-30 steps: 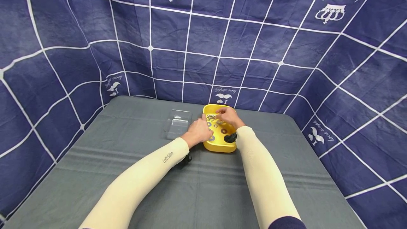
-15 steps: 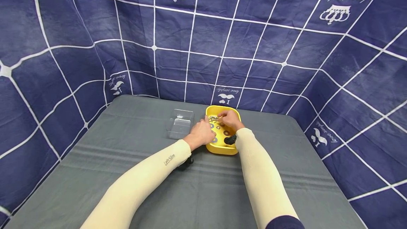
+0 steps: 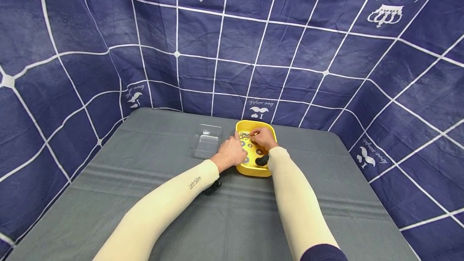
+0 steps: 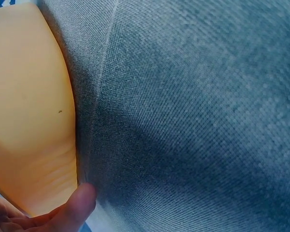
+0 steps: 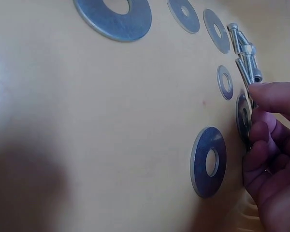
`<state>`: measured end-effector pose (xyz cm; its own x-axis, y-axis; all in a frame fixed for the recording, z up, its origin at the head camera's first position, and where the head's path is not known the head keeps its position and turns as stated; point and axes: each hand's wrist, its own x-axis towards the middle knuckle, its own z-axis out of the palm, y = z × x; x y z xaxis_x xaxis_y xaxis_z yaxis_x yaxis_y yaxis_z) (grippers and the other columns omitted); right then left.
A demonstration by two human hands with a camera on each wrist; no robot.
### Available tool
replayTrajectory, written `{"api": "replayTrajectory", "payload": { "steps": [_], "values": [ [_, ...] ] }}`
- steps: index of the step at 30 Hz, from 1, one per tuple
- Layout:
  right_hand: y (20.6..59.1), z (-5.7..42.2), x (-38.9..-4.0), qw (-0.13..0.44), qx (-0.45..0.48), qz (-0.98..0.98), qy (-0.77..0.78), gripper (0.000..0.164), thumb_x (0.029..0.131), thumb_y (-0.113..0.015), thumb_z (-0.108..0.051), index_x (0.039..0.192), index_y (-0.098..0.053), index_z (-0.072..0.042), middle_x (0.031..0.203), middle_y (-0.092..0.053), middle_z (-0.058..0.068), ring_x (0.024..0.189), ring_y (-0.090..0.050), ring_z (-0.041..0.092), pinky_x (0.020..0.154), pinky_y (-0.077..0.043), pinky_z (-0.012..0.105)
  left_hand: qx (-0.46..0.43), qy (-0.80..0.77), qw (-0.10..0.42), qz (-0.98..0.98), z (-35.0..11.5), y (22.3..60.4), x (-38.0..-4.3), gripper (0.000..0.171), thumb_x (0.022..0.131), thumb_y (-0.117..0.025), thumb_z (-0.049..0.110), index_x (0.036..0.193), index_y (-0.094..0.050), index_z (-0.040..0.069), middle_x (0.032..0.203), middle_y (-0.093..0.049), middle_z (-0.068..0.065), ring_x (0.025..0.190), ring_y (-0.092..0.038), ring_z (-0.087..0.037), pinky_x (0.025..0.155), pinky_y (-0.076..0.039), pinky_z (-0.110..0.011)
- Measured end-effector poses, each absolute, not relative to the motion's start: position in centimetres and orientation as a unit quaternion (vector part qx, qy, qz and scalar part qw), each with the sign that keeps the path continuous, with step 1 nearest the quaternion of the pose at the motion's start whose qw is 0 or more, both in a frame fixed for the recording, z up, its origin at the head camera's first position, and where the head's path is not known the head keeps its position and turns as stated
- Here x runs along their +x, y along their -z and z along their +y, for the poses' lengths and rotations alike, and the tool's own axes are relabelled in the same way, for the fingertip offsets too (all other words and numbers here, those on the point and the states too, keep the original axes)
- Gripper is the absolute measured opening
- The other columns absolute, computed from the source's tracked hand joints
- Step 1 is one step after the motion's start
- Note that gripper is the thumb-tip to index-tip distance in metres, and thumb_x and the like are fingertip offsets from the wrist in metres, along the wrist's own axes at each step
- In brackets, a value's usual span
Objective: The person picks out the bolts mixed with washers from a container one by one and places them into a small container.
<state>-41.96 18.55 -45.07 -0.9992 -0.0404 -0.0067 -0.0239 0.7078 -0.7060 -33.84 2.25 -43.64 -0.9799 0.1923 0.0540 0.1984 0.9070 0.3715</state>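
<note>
A yellow tray point(image 3: 255, 171) holds several flat metal washers point(image 5: 200, 162) and a small heap of socket-head bolts point(image 5: 246, 53) at its far left end. My left hand point(image 3: 233, 151) grips the tray's left wall, its forefinger lying along the rim. In the left wrist view, a fingertip point(image 4: 82, 199) presses against the tray's outer side. My right hand point(image 3: 264, 137) reaches down inside the tray. Its thumb and forefinger pinch a bolt at the near edge of the heap, while the other fingers curl above a washer point(image 5: 241, 118) and partly cover it.
To the left of the tray stands a clear plastic box point(image 3: 208, 142) with compartments. Both rest on a grey cloth-covered table point(image 3: 174, 148). A blue curtain point(image 3: 232, 75) with white lines rises behind and at the sides. A black device point(image 3: 262, 160) sits at the right wrist.
The head view has shifted slightly, moving the whole scene a little right. The right hand stays at the bolts, its fingers now closer together. The left hand keeps its grip on the tray.
</note>
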Motion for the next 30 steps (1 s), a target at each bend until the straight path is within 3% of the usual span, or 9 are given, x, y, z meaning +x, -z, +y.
{"api": "replayTrajectory", "payload": {
  "steps": [14, 30],
  "values": [
    [45.7, 18.7, -42.0, -0.017, -0.041, 0.937, 0.346, 0.007, 0.083, -0.075, -0.008, 0.086, -0.076, -0.001, 0.068, -0.062, -0.002, 0.06, -0.053, 0.011, 0.054, -0.042, 0.018, -0.106, 0.183, 0.023, -0.977, 2.3, 44.1, -33.6, 0.084, 0.091, -0.064, 0.038, 0.15, -0.026, -0.008, 0.116, -0.059, -0.022, 0.096, -0.068, -0.033, 0.083, -0.056, -0.043],
    [45.9, 18.7, -42.0, -0.008, -0.037, 0.945, 0.323, 0.01, 0.088, -0.073, -0.012, 0.085, -0.076, -0.003, 0.07, -0.062, -0.001, 0.065, -0.054, 0.013, 0.057, -0.042, 0.019, -0.102, 0.189, 0.023, -0.976, 2.3, 43.8, -33.3, 0.081, 0.09, -0.063, 0.039, 0.148, -0.028, -0.006, 0.113, -0.058, -0.021, 0.094, -0.067, -0.033, 0.083, -0.056, -0.044]
  ]
}}
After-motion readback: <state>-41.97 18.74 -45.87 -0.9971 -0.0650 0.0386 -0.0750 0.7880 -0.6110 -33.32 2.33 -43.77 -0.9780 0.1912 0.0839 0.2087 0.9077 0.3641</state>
